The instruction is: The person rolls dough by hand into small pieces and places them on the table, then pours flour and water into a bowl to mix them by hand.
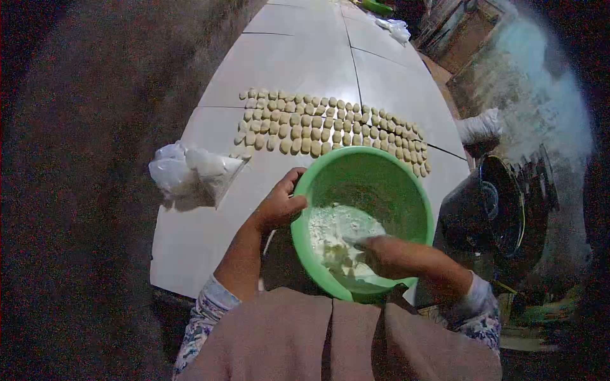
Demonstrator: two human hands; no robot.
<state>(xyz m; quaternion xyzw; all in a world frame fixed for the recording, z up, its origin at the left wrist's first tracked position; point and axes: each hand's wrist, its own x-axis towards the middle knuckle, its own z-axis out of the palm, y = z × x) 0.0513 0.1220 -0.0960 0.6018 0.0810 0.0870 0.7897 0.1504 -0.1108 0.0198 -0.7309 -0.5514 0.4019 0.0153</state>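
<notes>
A green bowl [298,247] is tilted toward me at the near edge of the white table [190,254]. My left hand [281,202] is closed on the bowl's left rim. Inside the bowl lies white flour [337,222] with some pale, wet-looking lumps. My right hand [375,251] reaches into the bowl from the right, and its fingers are blurred in the flour, so what they hold is not clear. Beyond the bowl, several rows of small pale dough pieces [297,131] lie across the table.
Clear plastic bags with white contents [190,170] sit at the table's left edge. A black pot or basin [467,213] stands to the right, with another white bag [480,127] behind it. Another plastic bag [395,28] lies at the far end.
</notes>
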